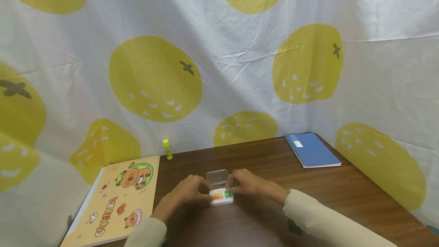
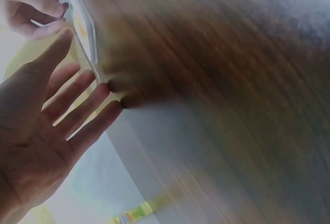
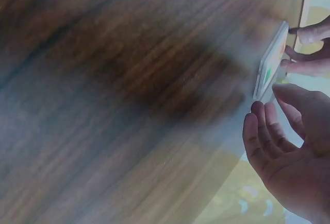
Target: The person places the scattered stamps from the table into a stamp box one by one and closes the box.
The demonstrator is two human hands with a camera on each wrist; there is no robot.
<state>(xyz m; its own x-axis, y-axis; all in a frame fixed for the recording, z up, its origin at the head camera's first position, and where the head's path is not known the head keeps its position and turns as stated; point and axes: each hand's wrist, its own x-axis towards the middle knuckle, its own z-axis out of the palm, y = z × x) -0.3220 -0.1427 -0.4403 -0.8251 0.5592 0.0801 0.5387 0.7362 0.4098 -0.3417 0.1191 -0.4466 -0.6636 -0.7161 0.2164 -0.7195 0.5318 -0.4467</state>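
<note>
A small, shallow plastic case [image 1: 222, 202] lies on the brown table, its clear lid [image 1: 217, 177] spread flat behind it. Inside, on white, are an orange picture [image 1: 217, 196] and a green one [image 1: 228, 193]. My left hand [image 1: 190, 190] is at the case's left side, thumb by the near part and the other fingers stretched toward the lid. At the right side, my right hand [image 1: 245, 182] has its fingertips close to the back right corner. The right wrist view shows its thumb apart from gently bent fingers, beside the case [image 3: 269, 64].
A tan capybara-printed pad [image 1: 116, 201] lies at the left, with a yellow glue stick [image 1: 167, 149] upright near the back edge. The blue spiral notebook [image 1: 312, 149] is at the back right. A fruit-patterned curtain [image 1: 240, 79] hangs behind the table.
</note>
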